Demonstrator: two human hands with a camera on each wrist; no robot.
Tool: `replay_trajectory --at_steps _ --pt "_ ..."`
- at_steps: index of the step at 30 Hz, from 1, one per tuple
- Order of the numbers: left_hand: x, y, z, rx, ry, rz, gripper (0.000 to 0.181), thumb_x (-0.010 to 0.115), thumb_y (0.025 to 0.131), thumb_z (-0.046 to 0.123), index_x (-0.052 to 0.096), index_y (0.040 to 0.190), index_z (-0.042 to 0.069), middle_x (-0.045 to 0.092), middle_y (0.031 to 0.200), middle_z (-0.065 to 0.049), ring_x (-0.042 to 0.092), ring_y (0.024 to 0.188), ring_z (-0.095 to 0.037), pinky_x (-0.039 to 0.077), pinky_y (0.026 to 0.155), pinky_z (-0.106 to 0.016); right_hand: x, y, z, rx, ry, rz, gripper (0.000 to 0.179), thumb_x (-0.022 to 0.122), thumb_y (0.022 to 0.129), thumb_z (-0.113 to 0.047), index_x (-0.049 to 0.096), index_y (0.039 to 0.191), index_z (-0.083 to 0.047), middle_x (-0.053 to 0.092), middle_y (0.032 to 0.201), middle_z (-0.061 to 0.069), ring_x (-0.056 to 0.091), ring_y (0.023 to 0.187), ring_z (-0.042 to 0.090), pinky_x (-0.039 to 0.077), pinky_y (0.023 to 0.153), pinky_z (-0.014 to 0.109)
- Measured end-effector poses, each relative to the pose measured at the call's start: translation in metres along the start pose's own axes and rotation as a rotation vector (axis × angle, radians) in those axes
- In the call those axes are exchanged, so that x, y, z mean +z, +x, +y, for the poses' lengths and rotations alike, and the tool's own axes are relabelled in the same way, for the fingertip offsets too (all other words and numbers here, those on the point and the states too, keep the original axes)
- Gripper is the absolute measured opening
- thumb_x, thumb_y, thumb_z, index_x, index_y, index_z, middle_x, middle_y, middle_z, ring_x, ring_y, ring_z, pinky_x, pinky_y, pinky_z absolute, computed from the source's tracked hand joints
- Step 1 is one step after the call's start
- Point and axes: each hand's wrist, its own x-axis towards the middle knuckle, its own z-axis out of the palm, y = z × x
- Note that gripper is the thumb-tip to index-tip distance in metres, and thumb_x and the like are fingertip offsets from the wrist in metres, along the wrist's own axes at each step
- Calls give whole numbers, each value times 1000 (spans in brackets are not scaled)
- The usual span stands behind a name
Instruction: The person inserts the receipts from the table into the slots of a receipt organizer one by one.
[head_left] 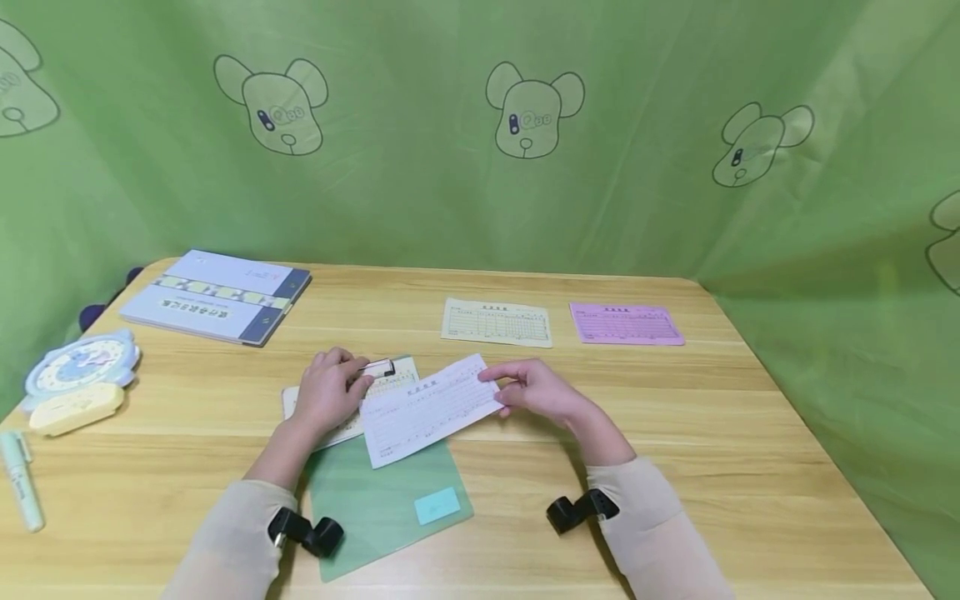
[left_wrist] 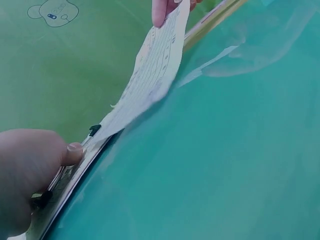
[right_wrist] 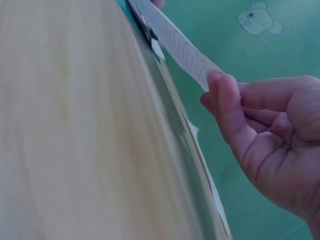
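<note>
Near the middle of the table a green clipboard (head_left: 375, 508) lies at a slant, its metal clip (head_left: 381, 367) at the far end. My left hand (head_left: 332, 392) grips the clip; in the left wrist view its thumb (left_wrist: 73, 153) lies against it. Under that hand, a paper slip printed with a grid (head_left: 393, 377) lies on the clipboard. My right hand (head_left: 534, 389) pinches the right end of a white printed slip (head_left: 427, 412) between thumb and fingers. This slip slants above the clipboard, its left end close to the left hand. A small light-blue rectangle (head_left: 437, 506) shows on the clipboard's near part.
Farther back lie a pale yellow-green slip (head_left: 496, 323) and a pink slip (head_left: 627, 324). At left are a blue-and-white folder (head_left: 217, 296), a round blue clock-like item (head_left: 82, 364), a cream oblong case (head_left: 77, 409) and a pale green marker (head_left: 22, 481). A green curtain (head_left: 420, 208) hangs behind the table.
</note>
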Motion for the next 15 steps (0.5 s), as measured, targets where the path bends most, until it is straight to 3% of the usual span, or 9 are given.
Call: replay_trajectory --at_steps 8,15 --pt "-3 0 2 -25 20 -26 34 58 80 22 60 106 1 53 93 -12 43 82 -25 34 70 -37 14 6 -3 -12 -55 -49 36 49 78 8 53 113 3 60 88 14 57 64 24 46 56 30" --pt "-4 2 5 -38 40 -33 34 59 80 24 60 107 2 53 94 -12 44 84 -26 35 71 -38 29 14 -11 3 -28 -38 35 51 79 6 54 113 1 60 91 14 58 65 22 46 58 30"
